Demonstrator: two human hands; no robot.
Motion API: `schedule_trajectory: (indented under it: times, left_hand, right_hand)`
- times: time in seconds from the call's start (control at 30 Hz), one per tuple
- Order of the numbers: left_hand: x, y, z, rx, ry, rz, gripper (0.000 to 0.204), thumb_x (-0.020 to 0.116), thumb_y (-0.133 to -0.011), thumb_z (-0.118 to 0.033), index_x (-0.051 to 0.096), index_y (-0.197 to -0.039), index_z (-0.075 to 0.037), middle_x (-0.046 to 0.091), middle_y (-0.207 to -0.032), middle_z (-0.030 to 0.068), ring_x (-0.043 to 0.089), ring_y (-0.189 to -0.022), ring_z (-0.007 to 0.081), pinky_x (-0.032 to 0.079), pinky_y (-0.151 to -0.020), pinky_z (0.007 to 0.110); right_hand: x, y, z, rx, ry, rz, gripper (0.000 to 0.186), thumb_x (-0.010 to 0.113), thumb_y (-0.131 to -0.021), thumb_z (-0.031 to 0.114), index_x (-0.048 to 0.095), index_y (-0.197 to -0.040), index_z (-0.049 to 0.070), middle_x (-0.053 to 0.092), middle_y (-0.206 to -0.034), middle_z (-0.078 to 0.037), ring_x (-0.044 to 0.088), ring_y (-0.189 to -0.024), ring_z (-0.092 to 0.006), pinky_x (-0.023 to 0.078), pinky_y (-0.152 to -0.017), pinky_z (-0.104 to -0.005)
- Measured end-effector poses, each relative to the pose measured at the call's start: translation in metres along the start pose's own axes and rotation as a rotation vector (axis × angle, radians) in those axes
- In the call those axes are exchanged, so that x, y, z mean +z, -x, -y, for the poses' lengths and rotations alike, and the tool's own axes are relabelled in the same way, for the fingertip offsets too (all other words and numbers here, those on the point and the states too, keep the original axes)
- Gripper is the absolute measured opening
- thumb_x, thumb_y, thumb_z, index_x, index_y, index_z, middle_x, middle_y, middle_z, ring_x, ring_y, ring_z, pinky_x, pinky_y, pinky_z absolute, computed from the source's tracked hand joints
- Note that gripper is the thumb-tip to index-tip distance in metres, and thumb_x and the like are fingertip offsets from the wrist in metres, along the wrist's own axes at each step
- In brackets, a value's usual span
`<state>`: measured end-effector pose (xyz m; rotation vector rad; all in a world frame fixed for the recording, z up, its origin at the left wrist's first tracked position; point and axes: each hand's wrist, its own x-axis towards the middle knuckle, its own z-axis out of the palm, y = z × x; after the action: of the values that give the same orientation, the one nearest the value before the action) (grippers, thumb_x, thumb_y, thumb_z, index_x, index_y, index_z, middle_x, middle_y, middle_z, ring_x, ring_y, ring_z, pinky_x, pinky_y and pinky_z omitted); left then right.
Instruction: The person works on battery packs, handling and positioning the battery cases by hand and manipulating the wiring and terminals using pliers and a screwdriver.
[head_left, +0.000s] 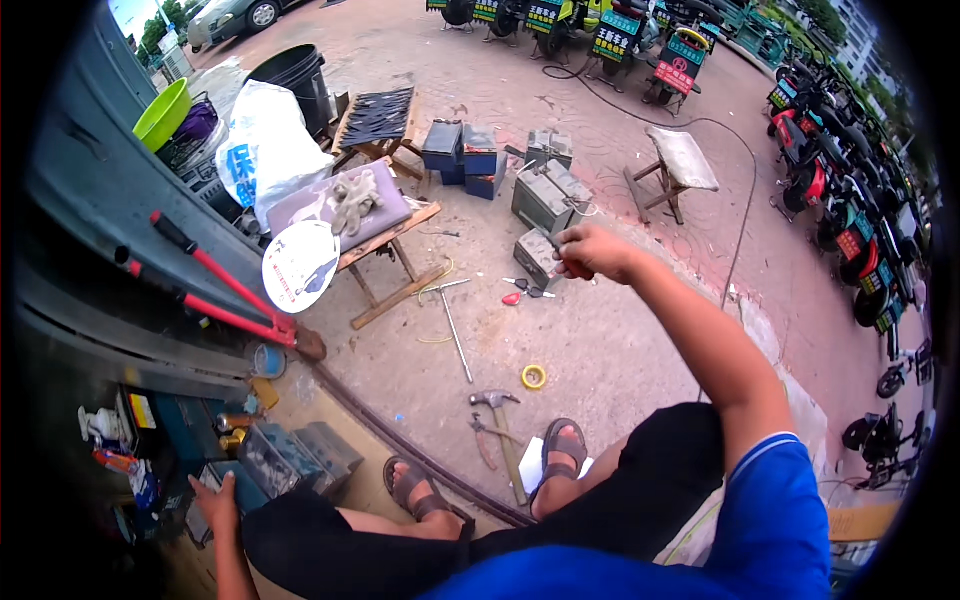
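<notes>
My right hand (592, 250) is closed around a red-handled tool (577, 268), most of it hidden by my fingers. It hovers above a small grey battery (538, 256) on the concrete. Just behind stands a larger grey battery pair (548, 194) with a pale wire. At the lower left, my left hand (215, 502) has its fingers apart, beside dark batteries (275, 465) by the doorway. Keys with a red fob (513, 298) lie near the small battery. A T-handled wrench (455, 330), a yellow tape roll (533, 376), a claw hammer (500, 420) and pliers (483, 440) lie nearer my feet.
Red bolt cutters (230, 290) lean at the left beside a wooden stool with a purple cushion (390, 200) and gloves (355, 203). Blue-grey batteries (465, 150) and a folding stool (680, 160) stand farther out. A metal door track (400, 455) crosses the floor. Scooters (850, 180) line the right.
</notes>
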<state>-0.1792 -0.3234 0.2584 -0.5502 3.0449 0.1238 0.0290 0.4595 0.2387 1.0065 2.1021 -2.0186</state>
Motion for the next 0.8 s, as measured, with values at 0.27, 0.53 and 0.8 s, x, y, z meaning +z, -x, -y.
schedule_trajectory:
  times: [0.27, 0.53, 0.8]
  left_hand:
    - [0.005, 0.009, 0.012, 0.029, 0.072, -0.103, 0.090, 0.069, -0.093, -0.035, 0.017, -0.163, -0.015, 0.033, -0.156, 0.0303, 0.037, -0.142, 0.0451, 0.033, -0.116, 0.048]
    - [-0.004, 0.020, -0.006, -0.028, 0.013, -0.008, 0.085, 0.070, -0.094, -0.034, 0.024, -0.161, -0.009, 0.031, -0.161, 0.0228, 0.030, -0.148, 0.0381, 0.024, -0.120, 0.044]
    - [0.002, 0.022, -0.006, -0.069, 0.030, -0.040, 0.085, 0.069, -0.093, -0.039, 0.027, -0.159, -0.006, 0.031, -0.160, 0.0230, 0.031, -0.147, 0.0384, 0.025, -0.120, 0.046]
  right_hand:
    - [0.009, -0.161, -0.142, 0.072, 0.922, -0.453, 0.059, 0.082, -0.074, 0.045, 0.067, -0.110, 0.001, 0.070, -0.110, -0.026, 0.068, -0.107, -0.0366, 0.054, -0.091, -0.0458]
    - [-0.004, -0.227, -0.196, 0.261, 0.977, -0.454, 0.100, 0.094, -0.052, 0.054, 0.056, -0.122, -0.006, 0.065, -0.124, -0.027, 0.065, -0.116, -0.0362, 0.054, -0.096, -0.0418]
    - [0.007, -0.231, -0.189, 0.477, 0.771, -0.424, 0.060, 0.088, -0.058, 0.057, 0.068, -0.082, 0.006, 0.066, -0.071, -0.008, 0.067, -0.064, -0.0227, 0.052, -0.059, -0.0388]
